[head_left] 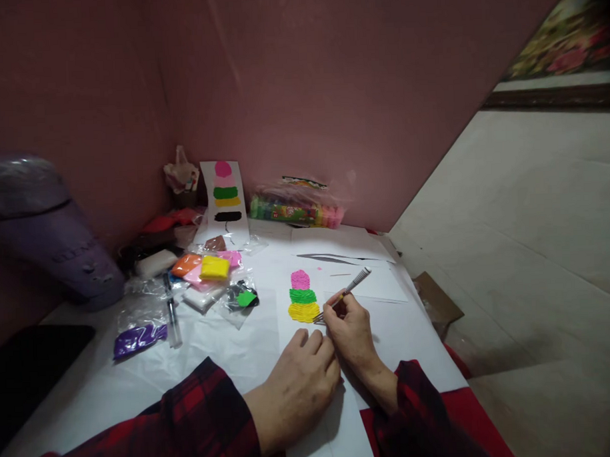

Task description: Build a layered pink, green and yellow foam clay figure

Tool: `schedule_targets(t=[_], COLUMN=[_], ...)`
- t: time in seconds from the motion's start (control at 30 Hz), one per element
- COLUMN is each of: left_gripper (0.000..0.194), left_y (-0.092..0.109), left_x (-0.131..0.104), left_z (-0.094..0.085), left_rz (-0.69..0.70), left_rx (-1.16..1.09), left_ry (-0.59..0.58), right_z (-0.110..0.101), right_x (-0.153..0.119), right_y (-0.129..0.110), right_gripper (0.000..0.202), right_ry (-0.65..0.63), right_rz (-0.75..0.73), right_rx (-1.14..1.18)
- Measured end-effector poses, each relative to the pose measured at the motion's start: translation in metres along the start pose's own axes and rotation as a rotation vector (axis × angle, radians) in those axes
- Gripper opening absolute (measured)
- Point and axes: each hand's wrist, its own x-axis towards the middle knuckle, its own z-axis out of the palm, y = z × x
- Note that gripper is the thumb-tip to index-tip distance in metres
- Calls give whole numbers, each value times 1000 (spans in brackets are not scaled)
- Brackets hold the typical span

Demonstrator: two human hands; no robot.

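Note:
White paper [315,388] lies before me, bearing a textured stack of pink [301,280], green [303,296] and yellow [304,312] clay shapes. A slim pen-like tool with a black-and-white striped end [357,278] is pinched in my right hand [352,327]. Its thin tip meets the lower right edge of the yellow shape; I cannot tell its exact kind. Just below the yellow shape, my left hand [300,382] rests on the paper with bent fingers slightly apart, holding nothing visible. Its thumb is mostly hidden.
Clay packets, among them yellow [215,267], orange [187,266] and purple [139,340], lie left beside a capped pen [173,321]. A sample card [239,224] leans at the back near a marker pack [297,210]. A purple bottle [70,250] stands far left.

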Motion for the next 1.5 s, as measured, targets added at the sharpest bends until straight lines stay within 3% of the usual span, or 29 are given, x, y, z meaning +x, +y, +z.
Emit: schedule_targets(t=[0.23, 0.73, 1.5], left_gripper=[6, 6, 7], left_y=[0, 1, 0], left_x=[0, 0, 0], left_z=[1, -1, 0], left_rz=[7, -5, -5], left_rx=[6, 3, 3], left_ry=[10, 14, 8], right_z=[0, 1, -3], right_x=[0, -2, 4], right_y=[3, 1, 3], right_gripper=[6, 9, 1], right_ry=[67, -57, 83], right_rz=[-10, 21, 8], right_rx=[34, 78, -20])
